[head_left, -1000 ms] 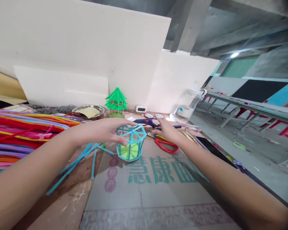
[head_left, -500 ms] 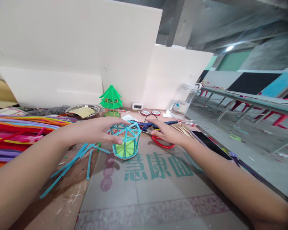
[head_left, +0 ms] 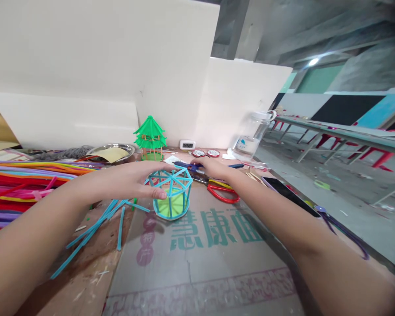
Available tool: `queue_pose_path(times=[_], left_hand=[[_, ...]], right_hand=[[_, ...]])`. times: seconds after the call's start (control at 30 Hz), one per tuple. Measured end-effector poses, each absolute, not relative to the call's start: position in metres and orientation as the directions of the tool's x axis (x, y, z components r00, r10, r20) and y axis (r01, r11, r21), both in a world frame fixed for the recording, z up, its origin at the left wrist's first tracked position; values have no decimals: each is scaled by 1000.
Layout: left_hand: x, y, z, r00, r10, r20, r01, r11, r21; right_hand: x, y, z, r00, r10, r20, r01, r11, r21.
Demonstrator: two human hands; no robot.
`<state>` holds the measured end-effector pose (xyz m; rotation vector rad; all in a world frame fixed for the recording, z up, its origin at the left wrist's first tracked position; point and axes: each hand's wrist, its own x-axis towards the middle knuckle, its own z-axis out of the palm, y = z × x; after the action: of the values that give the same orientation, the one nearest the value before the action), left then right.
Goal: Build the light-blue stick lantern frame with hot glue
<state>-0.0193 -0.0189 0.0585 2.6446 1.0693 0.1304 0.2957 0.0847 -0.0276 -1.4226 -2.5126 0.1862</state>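
A small cage-like frame of light blue fuzzy stems (head_left: 171, 193), with a yellow-green base, stands on the printed cardboard (head_left: 197, 272). My left hand (head_left: 131, 181) is curved around its left side, thumb in front and fingers at the upper rim behind. My right hand (head_left: 210, 167) reaches past the frame with its fingers stretched over a dark blue tool (head_left: 191, 168); whether they touch it is unclear. Red-handled scissors (head_left: 224, 199) lie just below that hand. Loose blue stems (head_left: 95, 226) are scattered left of the frame.
Bundled coloured pipe cleaners (head_left: 16, 188) lie at left. Behind stand a green pagoda model (head_left: 150, 136), a metal dish (head_left: 125, 151), a small digital clock (head_left: 187, 144) and a water bottle (head_left: 248, 138). A phone (head_left: 291, 196) and purple-handled scissors (head_left: 335, 224) lie along the right edge.
My right hand has moved left and farther away, from above the red-handled scissors to the dark blue tool. My left hand stays around the blue frame, and the view has shifted slightly.
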Motion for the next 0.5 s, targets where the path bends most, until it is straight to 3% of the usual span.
queue_pose_path(times=[0.2,0.5], left_hand=[[-19,-18,59,760,650,-3,618,-722,310],[-22,-15,57,763,647,10,614,-729,302]], right_hand=[[300,114,-30,-319,926,201,879,368,-302],[296,123,-35,-253,955,158,887,294,-355]])
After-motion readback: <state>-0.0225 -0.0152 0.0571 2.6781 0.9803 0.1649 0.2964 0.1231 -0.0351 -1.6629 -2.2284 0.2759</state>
